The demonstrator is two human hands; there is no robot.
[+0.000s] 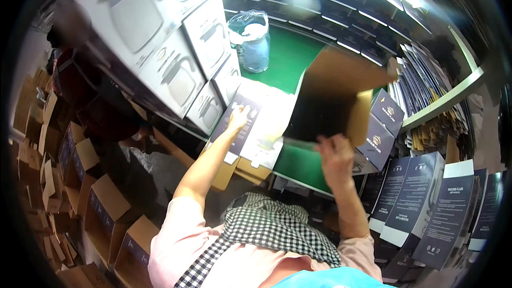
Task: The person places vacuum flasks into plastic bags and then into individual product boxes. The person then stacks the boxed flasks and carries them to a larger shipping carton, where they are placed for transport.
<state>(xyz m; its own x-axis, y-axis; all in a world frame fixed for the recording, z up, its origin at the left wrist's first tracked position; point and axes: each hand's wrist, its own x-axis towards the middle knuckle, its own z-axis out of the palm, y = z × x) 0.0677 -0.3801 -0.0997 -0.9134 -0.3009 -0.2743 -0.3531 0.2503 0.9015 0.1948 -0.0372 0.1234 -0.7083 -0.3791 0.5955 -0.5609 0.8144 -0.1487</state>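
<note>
My left hand [239,118] is closed, resting over the dark printed panel of a flattened carton [266,120] on the worktable. Whatever its fingers pinch, if anything, is too small to make out. My right hand [337,159] is a little blurred, its fingers curled at the near edge of a cardboard box [325,104]. That box lies with its mouth towards me and its brown flap raised; the inside is dark. A pale, shiny strip runs along its lower rim to my right fingertips. I cannot make out what they grip.
Tall white boxes [178,77] printed with jugs stand stacked at the left. Behind the green table [304,165] is a bag-lined bin [250,42]. Dark cartons [410,192] and flat cardboard sheets [424,80] crowd the right. Open boxes [106,202] fill the floor at left, near another person [101,96].
</note>
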